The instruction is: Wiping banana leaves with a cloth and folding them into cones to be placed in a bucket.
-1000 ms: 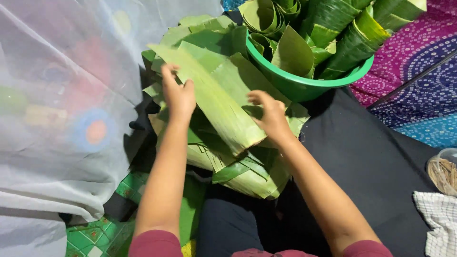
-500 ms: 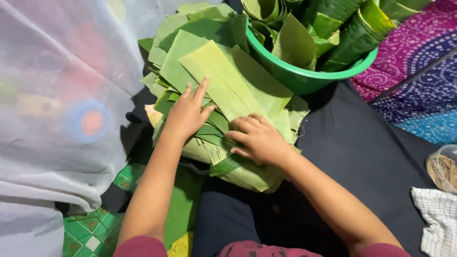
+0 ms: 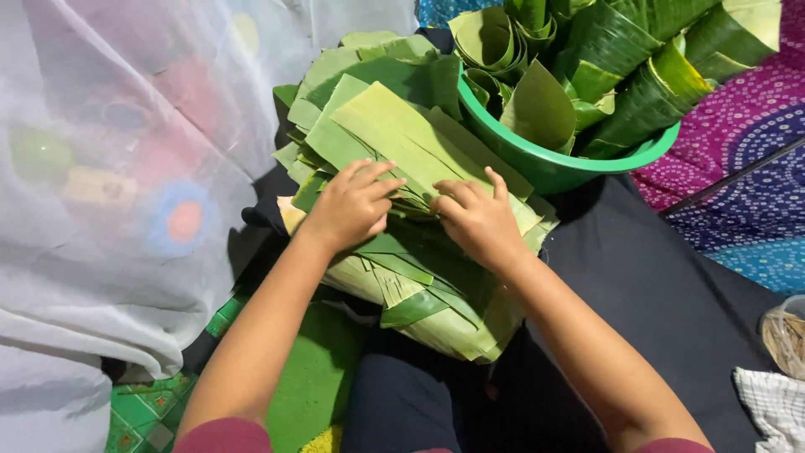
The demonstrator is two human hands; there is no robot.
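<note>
A thick stack of flat banana leaf pieces (image 3: 377, 126) lies on dark cloth in front of me. My left hand (image 3: 350, 205) rests palm down on the near part of the stack, fingers pointing right. My right hand (image 3: 476, 220) presses on the leaves right beside it, fingertips almost meeting those of the left hand. Both hands lie on the top light green leaf strip (image 3: 419, 147); I cannot tell whether the fingers pinch its edge. Just behind the stack stands a green plastic basin (image 3: 545, 164) filled with rolled banana leaves (image 3: 604, 59).
A sheer white curtain (image 3: 109, 168) hangs along the left. Purple and blue patterned fabric (image 3: 738, 143) lies at the right. A black cloth (image 3: 654, 285) covers the floor, with a checked white towel (image 3: 776, 407) and a small container (image 3: 786, 335) at the lower right. Green matting (image 3: 310, 377) lies below.
Both hands have slid back toward me along the leaf stack and come closer together, from the far, spread position to the near middle of the top leaf.
</note>
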